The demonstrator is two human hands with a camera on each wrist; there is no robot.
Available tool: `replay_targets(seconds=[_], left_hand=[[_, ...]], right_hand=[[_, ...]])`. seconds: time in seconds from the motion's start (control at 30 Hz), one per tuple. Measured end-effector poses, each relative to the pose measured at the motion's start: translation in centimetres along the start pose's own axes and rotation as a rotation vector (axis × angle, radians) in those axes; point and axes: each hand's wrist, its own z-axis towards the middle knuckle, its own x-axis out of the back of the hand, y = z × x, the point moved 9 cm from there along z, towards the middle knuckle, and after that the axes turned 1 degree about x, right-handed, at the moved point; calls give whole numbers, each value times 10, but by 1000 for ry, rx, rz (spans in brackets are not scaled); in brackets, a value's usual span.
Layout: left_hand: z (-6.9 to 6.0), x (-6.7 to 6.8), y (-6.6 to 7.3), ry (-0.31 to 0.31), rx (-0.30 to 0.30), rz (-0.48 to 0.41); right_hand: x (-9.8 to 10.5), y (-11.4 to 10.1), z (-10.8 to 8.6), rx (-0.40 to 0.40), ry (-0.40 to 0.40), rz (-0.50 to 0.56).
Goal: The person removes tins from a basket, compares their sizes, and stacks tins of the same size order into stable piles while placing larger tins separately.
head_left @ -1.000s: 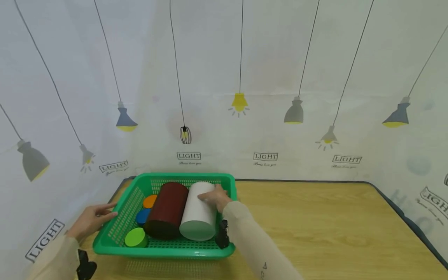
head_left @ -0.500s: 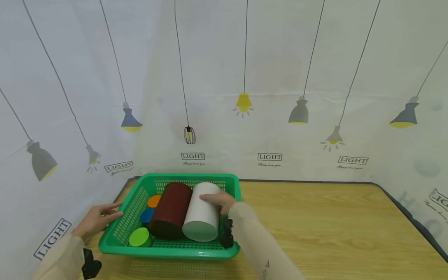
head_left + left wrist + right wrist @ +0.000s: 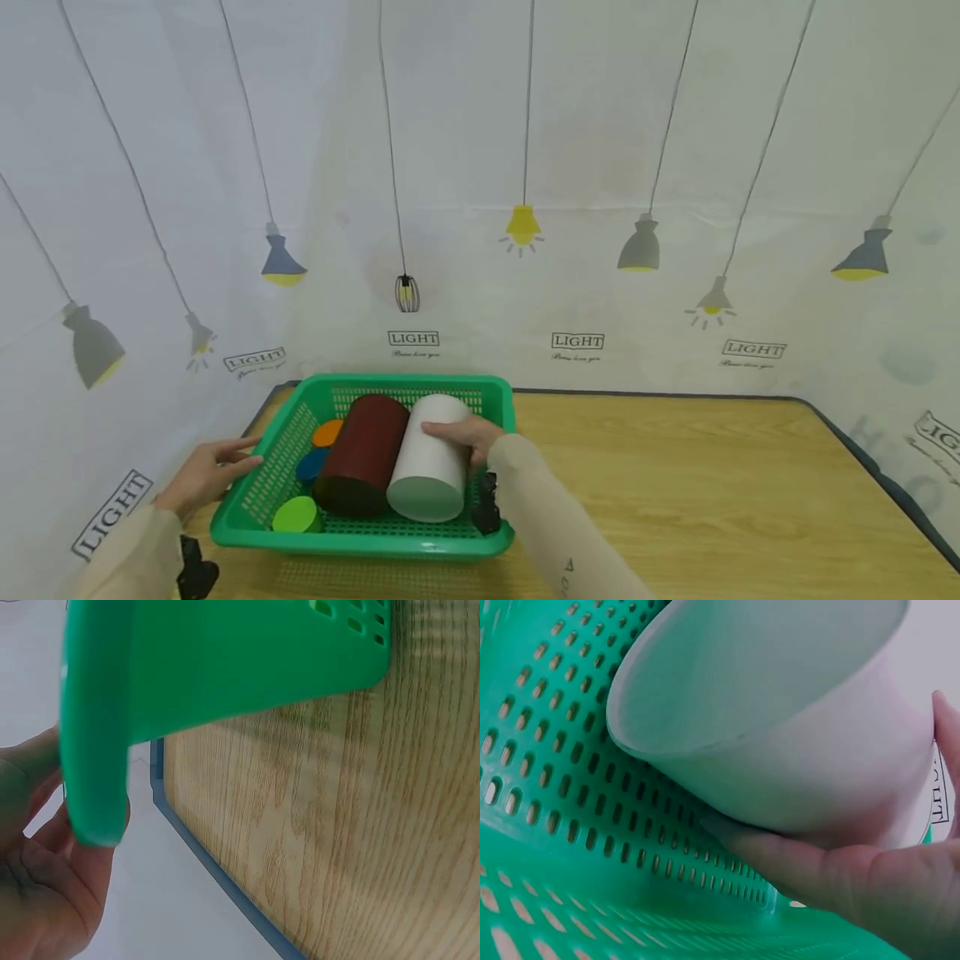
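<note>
Green basket (image 3: 360,543): left hand (image 3: 206,477) is touching its rim (image 3: 237,504), presumably steadying; whether pinching, cannot tell. White cylinder (image 3: 426,467): right hand (image 3: 476,435) is gripping, likely preventing rolling.

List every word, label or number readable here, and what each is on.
"LIGHT", boxed and repeated: printed backdrop.
Script beneath it: too small to read.
"H" and apparently "O", large, faint: backdrop, far right.
Marks on the right sleeve: unclear.
Green basket, white cylinder, red cylinder: no text seen.
</note>
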Motion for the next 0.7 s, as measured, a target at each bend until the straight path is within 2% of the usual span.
replay_targets(seconds=[0.17,0.4,0.57,0.7], left_hand=[[-3,-2,3,-6,-36,24],[-2,2,5,-4,-25,62],[-1,2,4,9,-31,103],[-1,1,5,19,-24,110]], right_hand=[[0,-5,-1,-5,-40,42],[4,-21,-9,26,-75,70],[12,-25,-16,24,-119,160],[17,-37,-23,37,-169,196]])
